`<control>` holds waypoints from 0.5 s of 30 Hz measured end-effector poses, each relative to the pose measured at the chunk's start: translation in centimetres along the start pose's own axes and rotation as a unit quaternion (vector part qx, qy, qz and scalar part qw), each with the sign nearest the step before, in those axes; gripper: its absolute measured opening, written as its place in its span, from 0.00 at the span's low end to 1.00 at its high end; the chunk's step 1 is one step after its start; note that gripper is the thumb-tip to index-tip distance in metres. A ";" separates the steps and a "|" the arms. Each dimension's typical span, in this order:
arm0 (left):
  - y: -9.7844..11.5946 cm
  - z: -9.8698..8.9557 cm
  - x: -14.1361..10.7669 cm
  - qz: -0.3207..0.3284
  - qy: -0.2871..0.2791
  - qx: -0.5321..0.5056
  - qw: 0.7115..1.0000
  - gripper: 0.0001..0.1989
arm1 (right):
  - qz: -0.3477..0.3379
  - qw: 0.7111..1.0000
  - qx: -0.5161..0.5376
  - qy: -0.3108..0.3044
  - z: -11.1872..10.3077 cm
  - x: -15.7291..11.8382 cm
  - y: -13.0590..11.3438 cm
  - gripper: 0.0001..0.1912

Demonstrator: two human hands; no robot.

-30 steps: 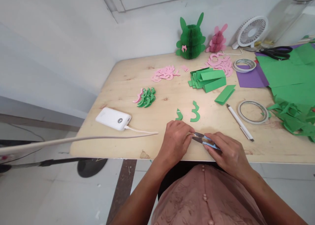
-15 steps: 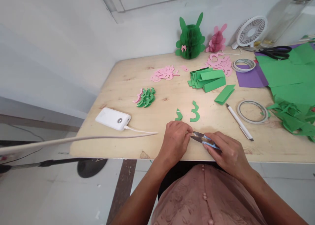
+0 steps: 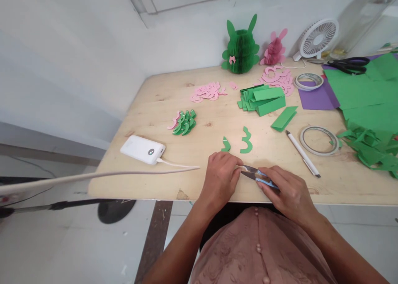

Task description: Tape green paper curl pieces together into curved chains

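Note:
My right hand (image 3: pixel 287 190) is closed on small blue-handled snips (image 3: pixel 263 178), whose blades are apart and point left. My left hand (image 3: pixel 220 178) is pinched at the blade tips, on something small that its fingers mostly hide. Just above the hands on the wooden table (image 3: pixel 139 118) lie a curved green paper piece (image 3: pixel 247 144) and a smaller green piece (image 3: pixel 226 144). A cluster of green cut pieces (image 3: pixel 185 122) rests further left, with a pink piece (image 3: pixel 174 121) against it.
A white power bank (image 3: pixel 142 149) with a cable lies left. Folded green strips (image 3: pixel 264 100), a white pen (image 3: pixel 303 154), tape rolls (image 3: pixel 319 141), black scissors (image 3: pixel 348 64) and green scraps (image 3: pixel 370 147) lie right. Green (image 3: pixel 240 52) and pink (image 3: pixel 274 52) paper rabbits and a fan (image 3: pixel 317 39) stand behind.
My left hand has shifted very slightly. The snips and my right hand look nearly the same as before.

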State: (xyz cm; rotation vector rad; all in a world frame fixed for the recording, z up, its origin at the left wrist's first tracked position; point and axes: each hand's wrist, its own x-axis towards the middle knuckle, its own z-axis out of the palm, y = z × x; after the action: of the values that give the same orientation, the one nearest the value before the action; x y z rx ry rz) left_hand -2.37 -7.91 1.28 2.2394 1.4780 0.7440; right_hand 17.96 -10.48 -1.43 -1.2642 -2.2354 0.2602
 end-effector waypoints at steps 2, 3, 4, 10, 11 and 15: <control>0.0 0.0 0.1 0.008 -0.004 0.011 1.000 0.06 | -0.001 1.000 -0.001 -0.001 0.0 0.0 0.0 0.11; 0.0 0.0 0.2 0.012 -0.005 0.015 1.000 0.06 | -0.001 1.000 -0.002 -0.002 0.0 0.0 0.0 0.11; 0.0 0.0 0.2 0.016 -0.007 0.019 1.000 0.06 | 0.000 1.000 -0.002 -0.004 0.0 0.0 0.0 0.11; 0.0 -0.1 0.4 0.030 -0.018 0.033 0.999 0.06 | 0.003 1.000 -0.006 -0.006 0.0 0.0 -0.1 0.11; 0.0 -0.2 0.4 0.031 -0.020 0.035 0.999 0.05 | 0.003 1.000 -0.006 -0.003 0.1 0.0 -0.1 0.11; 0.0 -0.3 0.6 0.035 -0.026 0.040 0.998 0.05 | -0.001 1.000 -0.003 0.005 0.2 0.0 -0.1 0.11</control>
State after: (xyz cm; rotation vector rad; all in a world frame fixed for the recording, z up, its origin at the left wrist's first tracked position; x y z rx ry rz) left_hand -2.36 -7.38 1.61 2.3608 1.4355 0.6521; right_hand 17.84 -10.51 -1.56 -1.2638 -2.2305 0.2462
